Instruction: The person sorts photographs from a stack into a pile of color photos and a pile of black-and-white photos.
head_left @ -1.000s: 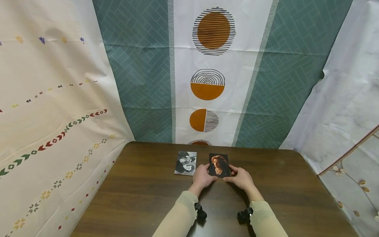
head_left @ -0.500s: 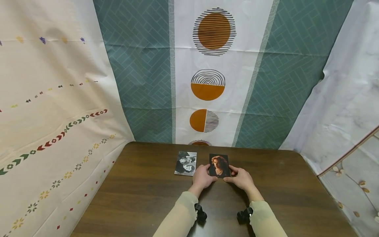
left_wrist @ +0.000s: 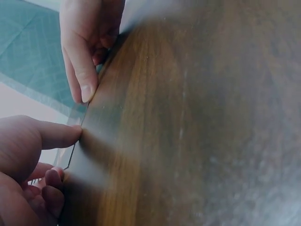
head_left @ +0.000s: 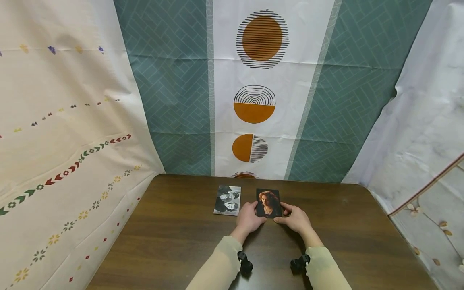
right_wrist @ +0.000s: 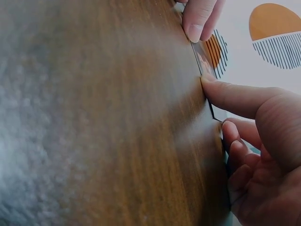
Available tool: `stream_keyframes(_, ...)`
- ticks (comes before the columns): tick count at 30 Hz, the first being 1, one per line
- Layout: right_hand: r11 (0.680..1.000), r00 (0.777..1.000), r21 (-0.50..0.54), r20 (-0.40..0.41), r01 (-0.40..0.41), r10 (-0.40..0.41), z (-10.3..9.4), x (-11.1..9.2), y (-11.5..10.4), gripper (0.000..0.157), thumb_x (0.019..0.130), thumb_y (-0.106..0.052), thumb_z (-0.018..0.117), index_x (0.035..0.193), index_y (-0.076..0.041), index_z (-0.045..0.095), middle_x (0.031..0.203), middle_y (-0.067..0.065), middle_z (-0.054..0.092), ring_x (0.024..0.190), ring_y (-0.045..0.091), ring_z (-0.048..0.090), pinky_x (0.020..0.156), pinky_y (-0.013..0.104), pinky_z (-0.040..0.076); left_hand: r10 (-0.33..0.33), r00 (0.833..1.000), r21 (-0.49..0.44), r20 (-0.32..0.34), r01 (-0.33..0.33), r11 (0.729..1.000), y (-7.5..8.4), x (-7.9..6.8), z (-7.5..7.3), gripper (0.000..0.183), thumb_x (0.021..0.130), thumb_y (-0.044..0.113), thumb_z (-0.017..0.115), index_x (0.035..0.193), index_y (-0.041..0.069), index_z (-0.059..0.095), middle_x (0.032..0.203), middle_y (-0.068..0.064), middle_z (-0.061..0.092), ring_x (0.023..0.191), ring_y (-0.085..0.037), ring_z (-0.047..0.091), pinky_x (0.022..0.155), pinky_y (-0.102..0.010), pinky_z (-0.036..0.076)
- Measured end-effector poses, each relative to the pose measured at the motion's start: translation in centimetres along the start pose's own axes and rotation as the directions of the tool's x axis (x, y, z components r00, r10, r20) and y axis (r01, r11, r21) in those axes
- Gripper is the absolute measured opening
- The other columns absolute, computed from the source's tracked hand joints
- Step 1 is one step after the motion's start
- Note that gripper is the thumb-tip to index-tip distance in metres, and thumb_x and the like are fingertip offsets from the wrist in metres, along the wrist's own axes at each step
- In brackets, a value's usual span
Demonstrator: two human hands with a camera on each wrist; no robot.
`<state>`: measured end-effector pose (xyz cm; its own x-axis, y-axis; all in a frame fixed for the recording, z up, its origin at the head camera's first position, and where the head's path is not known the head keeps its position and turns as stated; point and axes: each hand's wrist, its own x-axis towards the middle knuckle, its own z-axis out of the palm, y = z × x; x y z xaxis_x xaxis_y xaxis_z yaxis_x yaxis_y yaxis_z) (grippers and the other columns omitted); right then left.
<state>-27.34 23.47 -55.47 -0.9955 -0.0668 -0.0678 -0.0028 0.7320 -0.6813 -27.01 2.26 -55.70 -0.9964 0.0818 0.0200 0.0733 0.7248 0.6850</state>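
Apparently you are aligning the portrait card (head_left: 268, 201), flat on the table (head_left: 174, 233) just right of the black-and-white photo (head_left: 227, 200); your left hand (head_left: 249, 217) and right hand (head_left: 296, 219), fingers partly curled, hold its near corners; next likely calls for even, light guidance

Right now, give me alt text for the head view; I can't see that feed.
A person's left hand and right hand hold a dark portrait photo by its lower corners on a brown wooden table. A black-and-white photo lies apart to its left. Behind the table hangs a teal-and-white patterned cloth.
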Motion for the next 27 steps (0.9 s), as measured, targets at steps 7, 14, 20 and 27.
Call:
stream_keyframes(7,1.0,1.0,-0.006,-0.002,0.006,-0.006,0.0,-0.1,-0.2,0.079,0.084,-0.033,0.092,0.149,0.0,0.061,0.096,0.002,0.062,0.083,0.022,0.053,0.075,0.039,0.042,0.019,1.0,-0.021,0.001,-0.019,1.0,-0.1,-0.2,-0.1,0.08,0.083,0.032,0.093,0.149,0.0,0.061,0.106,-0.009,0.062,0.095,-0.024,0.061,0.088,-0.044,0.054)
stream_keyframes(14,1.0,1.0,-0.001,0.0,0.014,-0.014,-0.1,-0.1,-0.3,0.079,0.085,-0.033,0.092,0.15,0.0,0.06,0.098,0.003,0.063,0.086,0.023,0.055,0.078,0.041,0.044,0.023,1.0,-0.166,0.005,-0.022,0.986,-0.3,-0.2,-0.5,0.076,0.084,0.023,0.091,0.149,-0.002,0.06,0.093,-0.003,0.054,0.08,-0.017,0.049,0.075,-0.036,0.046)
stream_keyframes(20,1.0,1.0,-0.001,0.001,0.008,-0.008,-0.1,-0.3,-0.3,0.079,0.087,-0.033,0.091,0.15,0.001,0.059,0.1,0.003,0.064,0.088,0.023,0.056,0.08,0.042,0.046,0.052,0.999,-0.281,-0.003,-0.051,0.958,-0.8,-0.2,-0.7,0.071,0.084,0.016,0.09,0.145,-0.005,0.062,0.09,-0.003,0.056,0.079,-0.014,0.048,0.075,-0.032,0.046)
stream_keyframes(27,0.999,1.0,0.029,-0.011,0.016,-0.015,0.1,-0.6,-0.2,0.077,0.087,-0.034,0.09,0.149,0.001,0.06,0.105,0.004,0.067,0.092,0.023,0.06,0.082,0.043,0.049,0.042,0.999,-0.408,0.033,-0.025,0.913,-1.2,-0.5,-1.1,0.071,0.086,0.012,0.089,0.148,-0.005,0.059,0.092,-0.006,0.059,0.081,-0.014,0.051,0.075,-0.032,0.045)
